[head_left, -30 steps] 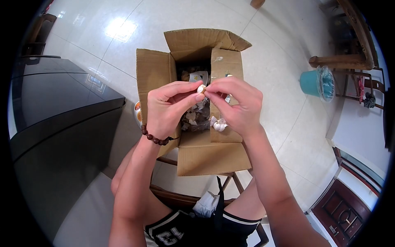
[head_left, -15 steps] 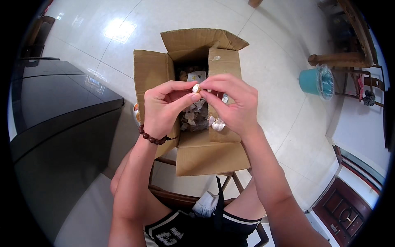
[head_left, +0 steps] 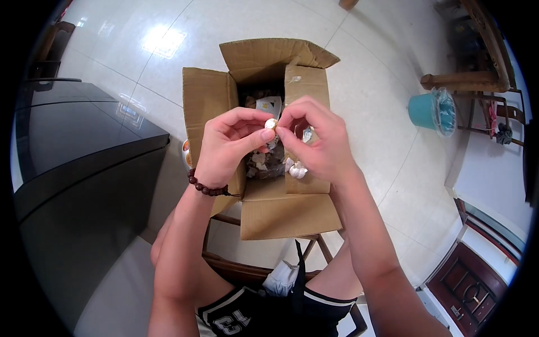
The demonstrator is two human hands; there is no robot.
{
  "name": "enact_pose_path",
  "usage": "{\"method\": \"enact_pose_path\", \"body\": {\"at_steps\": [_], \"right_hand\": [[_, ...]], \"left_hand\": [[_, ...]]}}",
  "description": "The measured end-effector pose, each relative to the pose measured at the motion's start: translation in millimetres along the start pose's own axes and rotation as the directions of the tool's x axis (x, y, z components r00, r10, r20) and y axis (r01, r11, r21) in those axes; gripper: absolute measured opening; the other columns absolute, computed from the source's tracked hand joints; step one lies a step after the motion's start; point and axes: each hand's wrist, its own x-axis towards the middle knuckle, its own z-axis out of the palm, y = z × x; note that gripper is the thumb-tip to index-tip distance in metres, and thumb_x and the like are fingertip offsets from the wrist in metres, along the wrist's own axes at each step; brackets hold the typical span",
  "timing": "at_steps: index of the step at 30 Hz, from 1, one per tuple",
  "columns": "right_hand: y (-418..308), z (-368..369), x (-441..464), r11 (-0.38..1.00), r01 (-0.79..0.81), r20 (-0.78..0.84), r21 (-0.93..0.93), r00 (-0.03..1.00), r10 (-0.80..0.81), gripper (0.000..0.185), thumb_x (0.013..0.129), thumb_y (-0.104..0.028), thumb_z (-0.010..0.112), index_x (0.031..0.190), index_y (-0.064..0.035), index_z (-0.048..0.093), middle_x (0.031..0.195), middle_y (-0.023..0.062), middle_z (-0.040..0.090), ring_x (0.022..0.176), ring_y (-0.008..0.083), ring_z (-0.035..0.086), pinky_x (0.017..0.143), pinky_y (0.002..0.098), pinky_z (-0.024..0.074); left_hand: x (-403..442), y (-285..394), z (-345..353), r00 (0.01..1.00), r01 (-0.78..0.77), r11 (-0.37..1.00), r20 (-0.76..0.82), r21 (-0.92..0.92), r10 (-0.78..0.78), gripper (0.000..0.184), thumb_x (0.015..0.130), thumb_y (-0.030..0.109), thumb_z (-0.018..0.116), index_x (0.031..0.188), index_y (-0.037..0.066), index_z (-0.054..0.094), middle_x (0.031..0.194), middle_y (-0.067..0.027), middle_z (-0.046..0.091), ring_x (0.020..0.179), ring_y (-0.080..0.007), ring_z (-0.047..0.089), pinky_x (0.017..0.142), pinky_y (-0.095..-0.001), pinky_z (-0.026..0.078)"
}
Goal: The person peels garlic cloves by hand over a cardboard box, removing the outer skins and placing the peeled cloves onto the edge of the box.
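A whitish garlic clove is pinched between the thumb and fingers of my left hand, above the open cardboard box. My right hand meets it from the other side, thumb and forefinger pinched together at the clove's edge. Whether a bit of skin is caught in that pinch is too small to see. On the box's right flap, below my right hand, rest pieces of garlic. Down in the box lie papery skins and scraps and a white printed packet, partly covered by my hands.
The box stands between my knees, over a wooden stool frame. To the left is a dark glossy cabinet. A teal bin with a plastic liner stands on the tiled floor at right, by wooden furniture.
The clove has turned and shifted slightly down in my left fingers. My right fingers have curled in more, with the hand a little lower. The garlic on the flap has stayed in place.
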Motion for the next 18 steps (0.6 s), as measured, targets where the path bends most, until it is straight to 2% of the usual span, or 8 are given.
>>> {"method": "enact_pose_path", "body": {"at_steps": [4,6,7,11,13,15,16,18], "right_hand": [[1,1,0,0.998,0.048,0.018,-0.036,0.999,-0.047,0.014,0.088,0.0,0.072,0.095,-0.0032,0.06,0.09,0.0043,0.062,0.071,0.0131,0.063,0.061,0.0278,0.0516],[3,2,-1,0.994,0.089,0.088,-0.066,0.993,-0.083,0.014,0.087,0.0,0.072,0.094,-0.0033,0.06,0.088,0.0049,0.061,0.07,0.0138,0.063,0.06,0.0283,0.0515],[4,3,-2,0.994,0.09,0.088,-0.065,0.993,-0.084,0.014,0.087,0.0,0.072,0.094,-0.0033,0.06,0.088,0.0049,0.061,0.07,0.0138,0.063,0.06,0.0283,0.0515],[5,3,-1,0.994,0.041,0.047,-0.098,0.998,-0.036,0.015,0.086,0.0,0.072,0.096,-0.0036,0.062,0.09,0.0051,0.064,0.07,0.0133,0.065,0.059,0.0279,0.0514],[4,3,-1,0.994,0.017,0.026,-0.112,1.0,-0.014,0.015,0.086,0.0,0.072,0.098,-0.0039,0.064,0.092,0.0048,0.066,0.071,0.0125,0.065,0.058,0.0274,0.0514],[0,7,0,0.99,-0.139,-0.054,0.013,0.989,0.14,0.017,0.087,-0.005,0.076,0.102,-0.0041,0.068,0.092,0.004,0.071,0.069,0.0097,0.065,0.059,0.0255,0.0523],[-1,9,0,0.99,-0.139,-0.055,0.013,0.989,0.14,0.017,0.087,-0.005,0.076,0.102,-0.0041,0.068,0.092,0.004,0.071,0.069,0.0097,0.065,0.059,0.0255,0.0523],[-3,12,0,0.938,-0.267,-0.084,0.221,0.953,0.291,0.019,0.089,-0.013,0.079,0.103,-0.0027,0.072,0.086,0.0027,0.073,0.068,0.0069,0.065,0.06,0.0234,0.0522]], "left_hand": [[-1,-7,2,0.999,0.039,0.984,0.011,-0.172,-0.038,0.025,0.095,0.004,0.072,0.118,-0.002,0.066,0.113,-0.0107,0.072,0.098,-0.0148,0.07,0.084,-0.0302,0.06],[1,-5,-2,0.999,-0.005,0.958,-0.052,-0.287,-0.01,0.023,0.102,0.009,0.063,0.123,-0.002,0.062,0.118,-0.0127,0.069,0.102,-0.0152,0.069,0.089,-0.0302,0.058],[2,-4,-6,1.0,-0.006,0.958,-0.027,-0.288,-0.001,0.025,0.103,0.01,0.06,0.126,-0.001,0.061,0.122,-0.0137,0.069,0.104,-0.0158,0.069,0.091,-0.0298,0.057],[2,1,0,0.997,0.003,0.955,-0.068,-0.297,-0.024,0.029,0.101,0.011,0.066,0.127,-0.001,0.064,0.121,-0.0138,0.07,0.104,-0.0164,0.069,0.087,-0.0286,0.057],[3,-1,-1,0.998,0.003,0.978,-0.054,-0.207,-0.015,0.03,0.102,0.009,0.064,0.13,0.0,0.063,0.124,-0.0129,0.07,0.105,-0.015,0.069,0.087,-0.0271,0.055],[4,-4,-2,0.998,-0.024,0.991,-0.058,-0.132,0.017,0.029,0.101,0.008,0.064,0.129,0.0,0.063,0.125,-0.0124,0.07,0.107,-0.0143,0.068,0.089,-0.027,0.055],[4,-4,-1,0.997,-0.053,0.997,-0.059,-0.056,0.049,0.029,0.101,0.006,0.064,0.129,-0.001,0.063,0.125,-0.0118,0.07,0.109,-0.0136,0.067,0.092,-0.0269,0.054],[3,0,3,0.994,-0.105,0.994,-0.032,0.022,0.105,0.028,0.101,0.004,0.063,0.128,-0.001,0.063,0.126,-0.0115,0.07,0.111,-0.0132,0.067,0.094,-0.0275,0.053]]}}
